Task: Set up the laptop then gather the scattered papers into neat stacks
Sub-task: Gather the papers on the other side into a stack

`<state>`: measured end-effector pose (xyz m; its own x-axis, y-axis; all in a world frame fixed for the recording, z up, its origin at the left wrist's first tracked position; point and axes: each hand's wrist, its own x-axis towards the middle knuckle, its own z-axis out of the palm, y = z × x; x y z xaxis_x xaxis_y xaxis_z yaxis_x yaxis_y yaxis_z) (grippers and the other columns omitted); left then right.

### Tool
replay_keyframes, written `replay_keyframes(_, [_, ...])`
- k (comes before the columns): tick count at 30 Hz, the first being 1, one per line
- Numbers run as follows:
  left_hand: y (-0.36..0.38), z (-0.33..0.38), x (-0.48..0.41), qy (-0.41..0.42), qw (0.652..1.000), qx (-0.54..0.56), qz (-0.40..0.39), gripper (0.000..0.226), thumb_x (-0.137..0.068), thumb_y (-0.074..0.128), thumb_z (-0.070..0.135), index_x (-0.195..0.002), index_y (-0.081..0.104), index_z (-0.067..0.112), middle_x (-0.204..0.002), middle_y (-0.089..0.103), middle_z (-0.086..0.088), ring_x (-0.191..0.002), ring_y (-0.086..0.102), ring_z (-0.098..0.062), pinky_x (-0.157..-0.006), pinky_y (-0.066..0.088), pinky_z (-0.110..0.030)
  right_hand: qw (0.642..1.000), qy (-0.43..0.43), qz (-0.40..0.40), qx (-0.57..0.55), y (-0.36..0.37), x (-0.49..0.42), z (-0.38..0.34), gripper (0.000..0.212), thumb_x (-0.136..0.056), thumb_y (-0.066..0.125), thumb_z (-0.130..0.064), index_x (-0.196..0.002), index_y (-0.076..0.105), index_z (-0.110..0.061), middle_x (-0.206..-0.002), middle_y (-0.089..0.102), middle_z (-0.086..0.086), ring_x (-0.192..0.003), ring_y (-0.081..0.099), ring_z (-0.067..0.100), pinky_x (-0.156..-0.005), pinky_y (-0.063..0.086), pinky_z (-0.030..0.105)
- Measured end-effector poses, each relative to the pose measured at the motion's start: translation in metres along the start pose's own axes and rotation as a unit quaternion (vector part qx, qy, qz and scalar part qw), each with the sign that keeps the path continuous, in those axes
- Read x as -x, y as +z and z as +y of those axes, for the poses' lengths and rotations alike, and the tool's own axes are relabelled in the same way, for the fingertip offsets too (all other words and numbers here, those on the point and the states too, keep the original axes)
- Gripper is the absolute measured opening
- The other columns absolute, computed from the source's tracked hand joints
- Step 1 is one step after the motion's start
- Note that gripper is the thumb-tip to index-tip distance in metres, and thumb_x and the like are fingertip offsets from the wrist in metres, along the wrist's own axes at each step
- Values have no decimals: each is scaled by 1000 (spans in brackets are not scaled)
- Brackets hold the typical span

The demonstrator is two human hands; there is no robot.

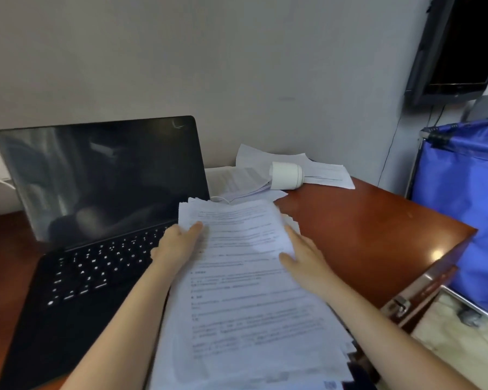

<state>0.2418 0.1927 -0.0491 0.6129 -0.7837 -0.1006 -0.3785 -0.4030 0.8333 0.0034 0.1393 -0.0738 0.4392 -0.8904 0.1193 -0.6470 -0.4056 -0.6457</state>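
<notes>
Laptop (104, 192): open, on the left part of the reddish-brown surface (364, 226). Display dark, key legends lit. Lid leans back toward the wall.

Stack of papers (243, 291): centre of view, just right of the laptop, its left side overlapping the keyboard's right end. Printed text faces up. Sheet edges are uneven at the far end and along the right side. Cannot tell whether the stack rests on the surface or is raised off it.

Left hand (176, 246): holds the stack's left edge near the far corner, thumb lying on the top sheet; the fingers underneath are hidden.

Right hand (307, 263): holds the stack's right edge, thumb on the top sheet, fingers running along the side of the pile.

Loose papers (326, 173): at the back of the surface by the wall, spread and overlapping, not squared. A white cylinder (287, 175) lies on its side on them.

Right of the surface: blue cart (462, 209). Above it, a dark wall screen (459, 46).
</notes>
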Motion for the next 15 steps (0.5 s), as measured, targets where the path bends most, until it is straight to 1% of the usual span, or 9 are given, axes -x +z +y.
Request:
replay_keyframes(2, [-10,11,-1,-19,996,75,-52,35,-87,57,49,-90,60,14,-88,65,-3,-79,64,-21,-72,50,-34,997,13,-54,54,0,-2,-8,57,-98,41,-30,-149,17,-23,-151,29,3,-142,18,25,-111,20,35])
replay_keyframes(3, [-15,16,-2,-21,991,110,-75,29,-89,59,43,-88,60,14,-85,67,-4,-74,65,-20,-62,49,-30,997,1,-63,46,0,-5,-9,54,-98,43,-33,-147,23,-20,-150,29,0,-144,15,23,-112,19,36])
replay_keyframes(4, [-18,19,-4,-18,986,140,-92,25,-89,60,39,-87,61,15,-85,69,-5,-72,67,-20,-57,49,-29,998,-13,-63,23,-2,-7,-8,52,-95,48,-34,-142,30,-19,-144,34,-4,-141,21,21,-110,24,36])
replay_keyframes(6, [-16,22,-6,-6,977,179,-111,19,-88,62,35,-89,61,17,-86,71,-6,-69,70,-19,-54,51,-27,999,-13,-28,-43,-1,-14,-2,49,-87,59,-28,-131,41,-18,-127,38,-8,-126,35,11,-96,33,27])
replay_keyframes(9, [-1,20,-13,31,986,129,-96,11,-88,64,24,-97,62,17,-91,70,-3,-70,70,-14,-55,53,-24,992,8,10,-122,-1,-27,2,51,-80,65,-18,-126,47,-27,-128,44,-9,-122,39,8,-92,36,24])
replay_keyframes(11, [4,17,-18,47,993,91,-66,17,-88,63,17,-105,60,16,-95,69,-3,-79,69,-17,-64,55,-29,989,17,-10,-147,1,-36,2,42,-80,67,-19,-114,48,-32,-122,48,-12,-115,46,7,-86,41,20])
replay_keyframes(13, [-1,15,-22,69,994,78,-35,19,-88,62,14,-106,58,16,-97,67,-2,-83,68,-19,-68,56,-33,986,19,-38,-164,3,-44,1,39,-83,66,-18,-112,45,-34,-116,47,-16,-108,46,3,-77,40,12])
replay_keyframes(14, [-5,13,-24,77,994,69,-20,19,-88,62,13,-106,58,16,-96,67,-2,-83,67,-19,-69,56,-34,983,19,-58,-176,2,-49,-1,41,-85,65,-17,-116,46,-34,-115,47,-18,-107,47,2,-78,41,12])
replay_keyframes(15, [-10,11,-25,81,995,54,1,18,-88,62,13,-105,58,16,-94,66,-1,-82,66,-18,-68,56,-34,979,18,-79,-188,2,-56,-3,34,-86,63,-16,-112,48,-33,-114,52,-19,-106,51,3,-82,44,15])
